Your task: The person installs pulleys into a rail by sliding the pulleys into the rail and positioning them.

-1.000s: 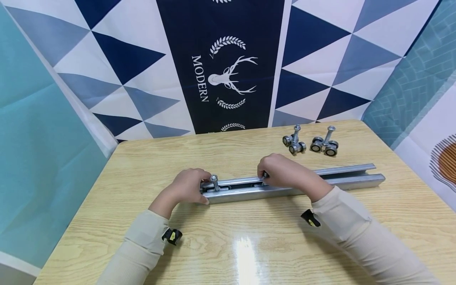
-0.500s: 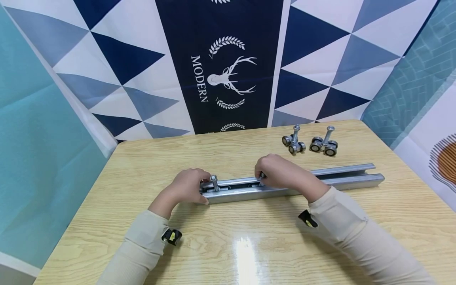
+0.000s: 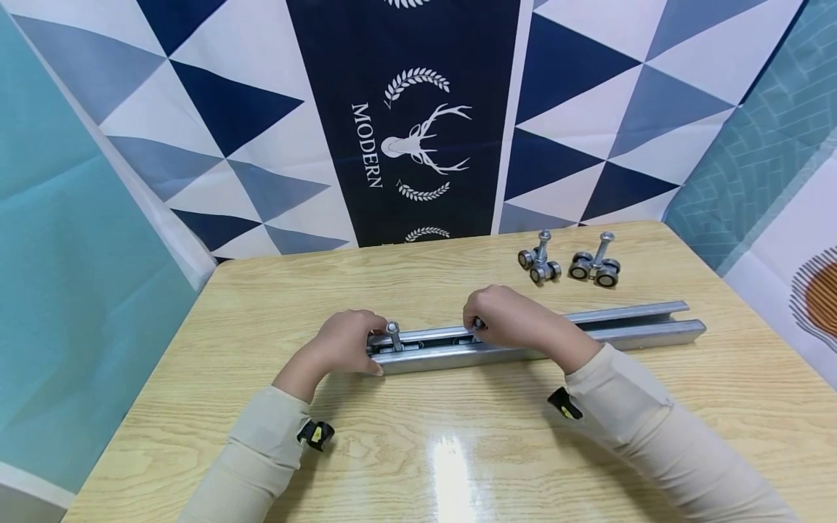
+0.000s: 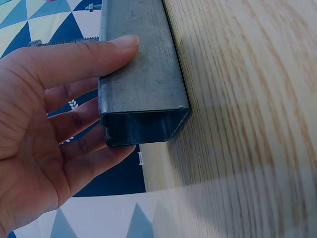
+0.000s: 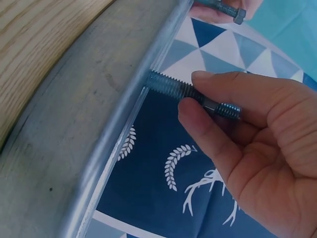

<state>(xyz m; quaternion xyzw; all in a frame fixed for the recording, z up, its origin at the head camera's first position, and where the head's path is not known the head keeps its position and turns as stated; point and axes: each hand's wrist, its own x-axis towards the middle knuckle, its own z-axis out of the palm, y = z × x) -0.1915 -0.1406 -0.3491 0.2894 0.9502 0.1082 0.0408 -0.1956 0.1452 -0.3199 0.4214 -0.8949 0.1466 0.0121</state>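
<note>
A long galvanized metal channel rail lies across the table with its slot facing up. My left hand grips its left end; in the left wrist view the thumb lies on one wall and fingers curl round the other side of the hollow end. Just right of that hand, an upright bolt rises from the slot. My right hand pinches a second threaded bolt between thumb and finger, farther right along the rail. The bolt's lower part is hidden inside the channel; only traces of the parts inside show.
Two four-wheeled roller trolleys with upright bolts stand behind the rail, near the table's back right. The rail's open right end points toward the table's right side. Patterned cloth hangs behind the table.
My right hand has slid slightly left along the rail with the pinched bolt. The left hand and the rail have stayed in place.
</note>
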